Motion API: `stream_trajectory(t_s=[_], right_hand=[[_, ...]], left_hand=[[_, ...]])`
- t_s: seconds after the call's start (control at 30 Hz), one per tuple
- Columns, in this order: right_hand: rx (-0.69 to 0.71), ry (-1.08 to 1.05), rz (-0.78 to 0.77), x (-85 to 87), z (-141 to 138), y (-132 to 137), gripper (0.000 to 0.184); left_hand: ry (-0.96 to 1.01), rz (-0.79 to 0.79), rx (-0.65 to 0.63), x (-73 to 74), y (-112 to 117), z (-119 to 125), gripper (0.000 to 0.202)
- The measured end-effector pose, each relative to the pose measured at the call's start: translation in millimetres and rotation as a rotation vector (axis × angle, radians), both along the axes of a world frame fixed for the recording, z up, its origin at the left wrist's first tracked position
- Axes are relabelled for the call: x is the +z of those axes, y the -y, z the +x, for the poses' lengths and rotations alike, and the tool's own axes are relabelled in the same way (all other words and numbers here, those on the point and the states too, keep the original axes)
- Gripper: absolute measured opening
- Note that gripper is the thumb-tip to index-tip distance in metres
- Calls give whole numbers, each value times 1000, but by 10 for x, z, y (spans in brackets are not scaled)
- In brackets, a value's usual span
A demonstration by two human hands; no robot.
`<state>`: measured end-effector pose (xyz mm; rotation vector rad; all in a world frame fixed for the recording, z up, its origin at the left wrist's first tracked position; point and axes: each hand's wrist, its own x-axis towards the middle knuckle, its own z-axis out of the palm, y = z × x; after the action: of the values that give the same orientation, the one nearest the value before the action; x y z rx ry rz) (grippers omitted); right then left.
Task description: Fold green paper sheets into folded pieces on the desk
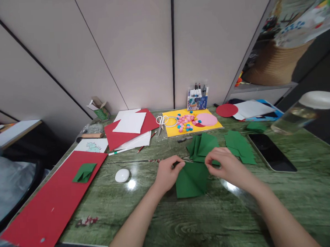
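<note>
A green paper square [190, 181] lies on the green marbled table [186, 222] in front of me. My left hand [167, 173] pinches its upper left corner, fingers closed on the edge. My right hand [225, 164] pinches the upper right corner in the same way. Just behind the hands sits a pile of folded green paper pieces [202, 145], and more green pieces [239, 145] lie to the right of it.
A black phone [271, 152] lies at the right. A red sheet [51, 203] with a folded green piece [84, 172] covers the left edge. A white pebble-shaped object [122, 175], scissors [161, 122], a yellow sheet with beads [191, 124] and a marker box [197, 98] stand further back.
</note>
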<state>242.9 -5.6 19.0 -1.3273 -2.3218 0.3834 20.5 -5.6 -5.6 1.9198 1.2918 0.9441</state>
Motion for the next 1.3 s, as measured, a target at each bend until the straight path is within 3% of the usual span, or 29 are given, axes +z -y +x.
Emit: stream_trajectory(t_s=[0.2,0.3,0.43,0.63,0.87,1.13,1.3], right_hand=[[-122,61,56,-41,146,-67,8],[-169,-22,23,7,173,-60,11],[-64,-117,-63,61,64,2,13],[32,-83,-120,-11,-105,44,16],[110,-46,-155,-56,-210,67,11],[152,-78,-178,-40,-236,82,13],[84,-113,-178,37,-109,40,16]], left_hand=[[63,-34,44,-32,-49,-36,15],[73,-53,50,-48,-50,-29,16],[98,-97,3,-63,-21,9,15],[117,-151,-47,-54,-9,31,13],[87,-105,-134,-30,61,108,11],[87,-173,-131,-13,78,108,11],[101,-171,-72,32,16,35,10]])
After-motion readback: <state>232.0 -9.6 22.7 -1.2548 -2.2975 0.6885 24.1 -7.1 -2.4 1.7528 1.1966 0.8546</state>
